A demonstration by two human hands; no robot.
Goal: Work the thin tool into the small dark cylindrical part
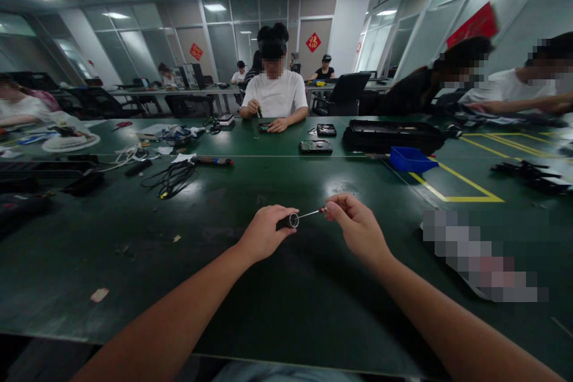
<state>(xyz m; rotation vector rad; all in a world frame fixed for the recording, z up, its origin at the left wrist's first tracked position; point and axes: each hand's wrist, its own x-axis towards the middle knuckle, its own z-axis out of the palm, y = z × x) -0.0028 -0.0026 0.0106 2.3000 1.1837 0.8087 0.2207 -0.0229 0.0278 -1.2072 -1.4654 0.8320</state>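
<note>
My left hand [265,231] is closed around a small black cylindrical screwdriver handle [289,221], held above the green table [277,304]. A thin metal bit [310,213] sticks out of the handle's open end toward the right. My right hand [356,224] pinches the far end of that bit between thumb and fingers. Both hands hover over the middle of the table, a little apart from each other.
A hard drive [316,146], a black case [391,136] and a blue bin [410,159] lie farther back. Black cables [172,179] and a white fan [70,142] sit at the left. A person in a white shirt [275,95] works opposite; others sit at right.
</note>
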